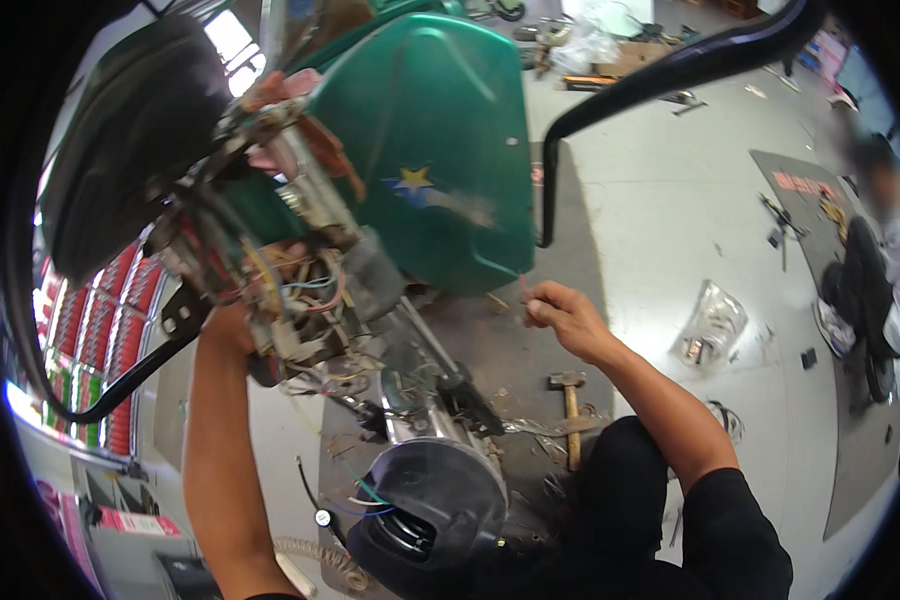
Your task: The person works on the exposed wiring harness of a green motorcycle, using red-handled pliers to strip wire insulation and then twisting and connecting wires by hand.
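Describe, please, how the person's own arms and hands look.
A black sleeve ends near the right elbow; the right hand and wrist are bare, without glove or watch. The left forearm is bare, with a dark sleeve edge below; the left hand is mostly hidden.

Worn on a person's head, the left of two fisheye cameras looks down at the hands (568, 318), close above the wiring (322, 290) and green panel (435, 150), taking in floor (660, 215) well beyond
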Demonstrator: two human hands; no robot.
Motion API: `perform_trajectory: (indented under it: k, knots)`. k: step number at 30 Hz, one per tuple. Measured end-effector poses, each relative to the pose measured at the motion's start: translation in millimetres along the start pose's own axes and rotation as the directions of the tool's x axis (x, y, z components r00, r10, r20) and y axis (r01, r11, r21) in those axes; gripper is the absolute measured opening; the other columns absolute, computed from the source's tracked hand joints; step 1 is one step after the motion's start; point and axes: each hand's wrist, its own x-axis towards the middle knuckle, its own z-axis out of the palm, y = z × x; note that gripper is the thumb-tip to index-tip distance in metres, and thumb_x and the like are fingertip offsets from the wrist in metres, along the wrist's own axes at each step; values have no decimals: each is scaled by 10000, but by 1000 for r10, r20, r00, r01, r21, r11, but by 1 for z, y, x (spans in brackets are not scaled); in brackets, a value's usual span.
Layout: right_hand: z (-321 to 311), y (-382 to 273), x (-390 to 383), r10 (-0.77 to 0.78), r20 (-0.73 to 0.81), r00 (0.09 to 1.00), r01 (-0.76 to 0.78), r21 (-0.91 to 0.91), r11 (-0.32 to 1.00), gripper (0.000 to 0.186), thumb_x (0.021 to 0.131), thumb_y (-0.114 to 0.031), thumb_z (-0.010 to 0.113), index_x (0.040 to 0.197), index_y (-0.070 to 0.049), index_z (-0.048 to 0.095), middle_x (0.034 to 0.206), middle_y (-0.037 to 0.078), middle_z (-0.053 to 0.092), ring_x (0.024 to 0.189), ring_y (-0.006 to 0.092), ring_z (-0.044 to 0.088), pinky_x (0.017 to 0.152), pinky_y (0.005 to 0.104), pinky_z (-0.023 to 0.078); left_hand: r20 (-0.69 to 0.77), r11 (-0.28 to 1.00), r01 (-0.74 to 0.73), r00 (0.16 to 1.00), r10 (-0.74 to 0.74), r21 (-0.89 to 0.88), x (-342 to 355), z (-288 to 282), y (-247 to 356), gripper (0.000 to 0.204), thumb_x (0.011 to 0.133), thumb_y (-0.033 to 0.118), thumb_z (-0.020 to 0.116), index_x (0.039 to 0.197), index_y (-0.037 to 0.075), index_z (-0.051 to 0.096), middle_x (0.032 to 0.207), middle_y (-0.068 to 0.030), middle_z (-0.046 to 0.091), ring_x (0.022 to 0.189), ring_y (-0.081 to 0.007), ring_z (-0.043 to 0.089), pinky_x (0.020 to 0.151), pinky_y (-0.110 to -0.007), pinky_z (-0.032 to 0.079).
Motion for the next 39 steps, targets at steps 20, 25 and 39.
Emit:
perform_trajectory:
  k: [20,25,39]
  knots:
    - [-9,-27,-20,2,17,1000,-8,363,932,233,1106,-192,597,1236,-10,664,1084,67,721,983,160,691,907,336,559,22,982,-190,982,189,14,6,12,1,356,1098,188,614,1404,7,636,1165,-48,746,950,-102,713,784,-255,596]
    - [-7,-33,-22,50,57,997,-72,505,860,214,1116,-180,587,1245,-23,655,1066,55,715,946,146,700,853,301,564,-19,987,-156,987,157,49,-4,12,6,361,1095,192,619,1406,9,636,1163,-49,747,945,-103,714,779,-258,598]
    - [-10,-23,-23,33,43,999,-49,477,877,150,1081,-195,644,1151,-64,668,1010,38,709,862,131,680,788,292,552,-125,994,-106,987,103,-19,1,-19,-19,373,1069,238,659,1391,50,649,1191,-70,758,988,-167,739,810,-325,625]
